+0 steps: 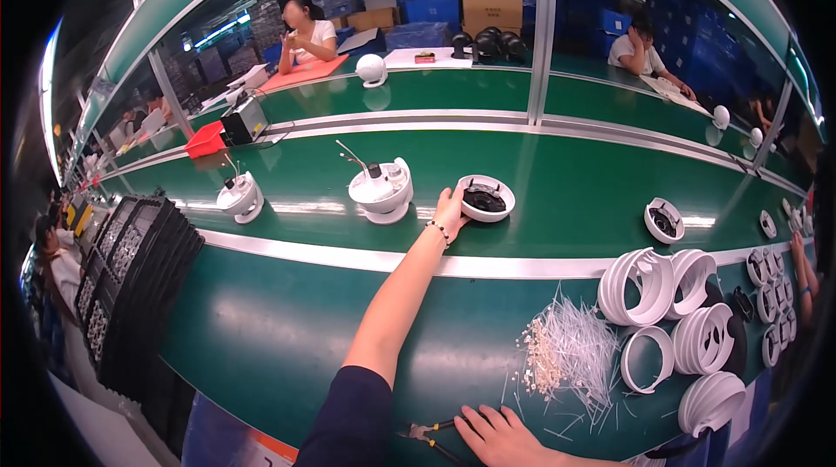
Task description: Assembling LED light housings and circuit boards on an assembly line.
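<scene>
My left hand (450, 216) reaches forward onto the green conveyor belt and grips the left rim of a white bowl-shaped housing (500, 213) with a black part inside. My right hand (503, 437) lies flat at the near edge of the bench, fingers spread. Beside its fingertips are small wire cutters (421, 430) with yellow and black handles; whether the fingers touch them I cannot tell. Left of the held housing stand a white round unit with loose wires (380, 194) and a similar unit (240, 197). Another white housing with black insides (664, 220) sits to the right.
A pile of white cable ties (579, 349) lies on the bench. Stacked white ring-shaped shells (640, 288) and several smaller white-and-black parts (768, 301) are at the right. Black trays (131, 284) stack up at the left. Co-workers sit beyond the metal-framed partition (542, 40).
</scene>
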`<state>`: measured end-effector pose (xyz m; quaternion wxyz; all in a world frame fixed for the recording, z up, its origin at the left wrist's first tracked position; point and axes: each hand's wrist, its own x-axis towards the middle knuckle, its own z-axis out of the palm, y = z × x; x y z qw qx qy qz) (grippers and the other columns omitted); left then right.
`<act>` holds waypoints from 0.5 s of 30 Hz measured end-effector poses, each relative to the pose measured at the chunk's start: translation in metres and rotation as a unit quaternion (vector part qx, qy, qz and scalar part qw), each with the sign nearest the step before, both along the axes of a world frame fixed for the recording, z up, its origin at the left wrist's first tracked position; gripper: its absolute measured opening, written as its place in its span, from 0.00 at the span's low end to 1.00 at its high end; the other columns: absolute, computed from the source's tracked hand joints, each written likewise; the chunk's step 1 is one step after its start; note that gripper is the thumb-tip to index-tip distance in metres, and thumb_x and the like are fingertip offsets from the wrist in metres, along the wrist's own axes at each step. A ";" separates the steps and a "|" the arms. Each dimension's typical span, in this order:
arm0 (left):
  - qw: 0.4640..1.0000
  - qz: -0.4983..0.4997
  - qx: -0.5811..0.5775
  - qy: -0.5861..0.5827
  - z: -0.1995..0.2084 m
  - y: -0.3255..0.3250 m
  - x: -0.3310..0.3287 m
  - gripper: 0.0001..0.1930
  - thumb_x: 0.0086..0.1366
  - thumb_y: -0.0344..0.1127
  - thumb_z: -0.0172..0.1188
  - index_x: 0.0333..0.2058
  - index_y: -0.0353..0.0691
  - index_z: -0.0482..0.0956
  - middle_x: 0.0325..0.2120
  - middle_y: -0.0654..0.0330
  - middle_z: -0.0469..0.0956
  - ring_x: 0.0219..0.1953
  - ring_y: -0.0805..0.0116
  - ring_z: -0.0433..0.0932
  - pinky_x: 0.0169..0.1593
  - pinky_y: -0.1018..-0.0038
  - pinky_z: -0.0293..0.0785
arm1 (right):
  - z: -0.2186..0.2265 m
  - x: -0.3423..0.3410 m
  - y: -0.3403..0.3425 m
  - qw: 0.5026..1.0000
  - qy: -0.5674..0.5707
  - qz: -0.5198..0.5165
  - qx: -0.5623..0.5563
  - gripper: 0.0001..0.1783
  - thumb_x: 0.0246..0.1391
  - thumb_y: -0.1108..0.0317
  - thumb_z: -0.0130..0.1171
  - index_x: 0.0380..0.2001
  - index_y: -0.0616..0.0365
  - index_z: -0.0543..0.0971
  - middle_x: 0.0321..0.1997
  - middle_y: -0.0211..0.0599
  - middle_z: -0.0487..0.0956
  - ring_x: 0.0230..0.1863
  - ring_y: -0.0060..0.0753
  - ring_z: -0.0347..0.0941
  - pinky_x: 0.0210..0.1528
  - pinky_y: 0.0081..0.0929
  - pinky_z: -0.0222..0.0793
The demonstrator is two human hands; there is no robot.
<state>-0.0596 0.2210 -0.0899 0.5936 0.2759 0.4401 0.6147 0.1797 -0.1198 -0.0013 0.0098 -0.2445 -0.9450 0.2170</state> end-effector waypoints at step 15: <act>0.943 0.199 0.020 -0.265 0.026 -0.043 -0.029 0.25 0.51 0.32 0.52 0.46 0.34 0.54 0.40 0.51 0.61 0.39 0.57 0.69 0.41 0.61 0.73 | 0.001 0.011 0.041 0.893 0.334 -0.226 -0.201 0.29 0.26 0.73 0.61 0.41 0.60 0.72 0.37 0.38 0.70 0.37 0.31 0.68 0.37 0.20 0.65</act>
